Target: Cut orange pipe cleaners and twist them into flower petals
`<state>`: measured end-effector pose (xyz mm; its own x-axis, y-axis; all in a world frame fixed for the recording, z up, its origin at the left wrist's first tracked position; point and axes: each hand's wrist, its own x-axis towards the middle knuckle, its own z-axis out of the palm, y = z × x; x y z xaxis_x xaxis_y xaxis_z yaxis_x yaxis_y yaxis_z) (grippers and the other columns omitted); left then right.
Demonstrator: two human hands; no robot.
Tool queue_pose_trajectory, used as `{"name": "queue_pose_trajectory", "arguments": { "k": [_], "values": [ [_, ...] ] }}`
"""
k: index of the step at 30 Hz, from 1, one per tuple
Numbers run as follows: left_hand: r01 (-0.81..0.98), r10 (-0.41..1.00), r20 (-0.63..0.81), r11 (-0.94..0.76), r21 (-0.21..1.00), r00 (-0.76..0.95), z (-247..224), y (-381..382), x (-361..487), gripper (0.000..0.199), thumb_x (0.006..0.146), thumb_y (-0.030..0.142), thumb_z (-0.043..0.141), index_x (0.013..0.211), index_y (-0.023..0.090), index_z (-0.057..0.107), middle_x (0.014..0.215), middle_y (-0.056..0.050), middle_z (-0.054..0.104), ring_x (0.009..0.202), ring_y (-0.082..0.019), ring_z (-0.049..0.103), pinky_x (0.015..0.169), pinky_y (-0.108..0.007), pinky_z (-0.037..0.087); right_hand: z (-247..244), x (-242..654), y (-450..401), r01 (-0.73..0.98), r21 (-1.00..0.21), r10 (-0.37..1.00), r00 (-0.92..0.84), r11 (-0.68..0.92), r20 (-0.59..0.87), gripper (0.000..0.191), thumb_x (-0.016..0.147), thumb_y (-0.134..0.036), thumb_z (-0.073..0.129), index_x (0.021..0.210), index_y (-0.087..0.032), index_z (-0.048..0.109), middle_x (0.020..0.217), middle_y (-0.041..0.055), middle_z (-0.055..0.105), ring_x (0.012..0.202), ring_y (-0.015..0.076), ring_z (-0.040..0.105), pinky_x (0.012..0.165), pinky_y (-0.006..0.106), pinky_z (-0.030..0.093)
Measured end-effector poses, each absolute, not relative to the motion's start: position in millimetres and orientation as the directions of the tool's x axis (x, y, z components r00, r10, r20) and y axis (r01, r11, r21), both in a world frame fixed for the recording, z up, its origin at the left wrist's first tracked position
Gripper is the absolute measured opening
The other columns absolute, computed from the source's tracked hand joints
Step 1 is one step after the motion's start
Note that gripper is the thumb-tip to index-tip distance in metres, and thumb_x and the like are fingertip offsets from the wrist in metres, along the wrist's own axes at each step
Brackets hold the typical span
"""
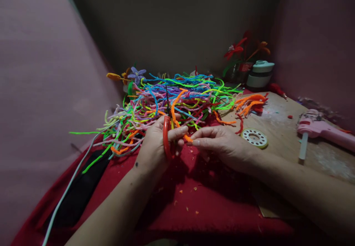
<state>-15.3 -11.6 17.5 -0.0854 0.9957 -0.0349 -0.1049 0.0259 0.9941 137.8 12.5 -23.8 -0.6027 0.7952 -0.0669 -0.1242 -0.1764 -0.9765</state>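
My left hand [159,137] is closed around red-handled scissors [166,138], whose dark blades point up and away from me. An orange pipe cleaner [173,109] runs bent past the thumb of that hand, its upper end standing free. Its lower end is pinched between the thumb and fingers of my right hand [219,142]. Directly behind both hands spreads a large tangled heap of colourful pipe cleaners [183,98]. Under the hands lies a red cloth [199,194] with small orange bits of fluff scattered over it.
On the right, a board [280,120] bears a pink glue gun [318,127], a white tape spool [254,138] and bent orange pipe cleaners [251,103]. A lidded jar [260,75] and red flower [235,49] stand behind. A pale cable [70,181] crosses a black item [83,190] at left.
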Motion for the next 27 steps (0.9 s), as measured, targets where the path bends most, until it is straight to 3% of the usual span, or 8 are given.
{"name": "queue_pose_trajectory", "arguments": {
  "k": [5, 11, 17, 21, 27],
  "values": [
    [-0.050, 0.996, -0.021, 0.017, 0.999, -0.086, 12.2, -9.9, -17.9, 0.039, 0.057, 0.015, 0.070, 0.093, 0.016, 0.053, 0.048, 0.007, 0.051, 0.036, -0.006, 0.044, 0.034, -0.015, 0.034, -23.8, 137.0, 11.5, -0.091, -0.989, 0.857, -0.513, -0.113, -0.050, 0.012, 0.071, -0.026, 0.064, 0.071, -0.015, 0.061, 0.053, -0.0042, 0.049, 0.043, 0.0054, 0.037, 0.043, 0.021, 0.026],
    [-0.043, 0.990, -0.049, 0.044, 0.998, -0.135, 24.9, -13.8, -11.6, 0.023, 0.058, 0.009, 0.068, 0.076, 0.016, 0.056, 0.046, 0.008, 0.047, 0.032, -0.004, 0.039, 0.033, -0.016, 0.033, -20.3, 135.5, 9.0, -0.089, -0.996, 0.893, -0.448, 0.011, 0.050, 0.010, 0.072, -0.025, 0.062, 0.074, -0.015, 0.063, 0.055, -0.0041, 0.050, 0.046, 0.0059, 0.038, 0.045, 0.021, 0.029],
    [-0.072, 0.988, -0.013, 0.002, 0.997, -0.153, 21.1, -14.5, -11.4, 0.022, 0.060, 0.012, 0.070, 0.074, 0.016, 0.054, 0.046, 0.008, 0.048, 0.034, -0.005, 0.042, 0.032, -0.015, 0.032, -16.7, 135.0, 5.3, -0.039, -0.991, 0.891, -0.434, 0.127, 0.131, 0.009, 0.074, -0.019, 0.057, 0.075, -0.015, 0.064, 0.052, -0.0046, 0.050, 0.045, 0.0056, 0.039, 0.045, 0.019, 0.031],
    [-0.085, 0.989, -0.029, 0.017, 0.996, -0.148, 18.7, -13.6, -9.9, 0.022, 0.062, 0.014, 0.070, 0.064, 0.017, 0.048, 0.047, 0.008, 0.048, 0.035, -0.004, 0.041, 0.033, -0.014, 0.032, -16.2, 135.5, 2.9, -0.038, -0.997, 0.883, -0.463, 0.061, 0.072, 0.007, 0.073, -0.018, 0.058, 0.072, -0.014, 0.064, 0.048, -0.0054, 0.047, 0.042, 0.0045, 0.036, 0.042, 0.019, 0.029],
    [-0.066, 0.994, -0.032, 0.025, 0.997, -0.104, 22.6, -14.4, -6.8, 0.026, 0.055, 0.008, 0.072, 0.062, 0.017, 0.048, 0.042, 0.009, 0.047, 0.033, -0.004, 0.039, 0.032, -0.014, 0.030, -22.6, 135.8, 4.1, -0.218, -0.959, 0.817, -0.576, -0.180, -0.022, 0.009, 0.073, -0.024, 0.063, 0.072, -0.015, 0.061, 0.044, -0.0061, 0.044, 0.038, 0.0059, 0.036, 0.039, 0.020, 0.032]
  ]
}}
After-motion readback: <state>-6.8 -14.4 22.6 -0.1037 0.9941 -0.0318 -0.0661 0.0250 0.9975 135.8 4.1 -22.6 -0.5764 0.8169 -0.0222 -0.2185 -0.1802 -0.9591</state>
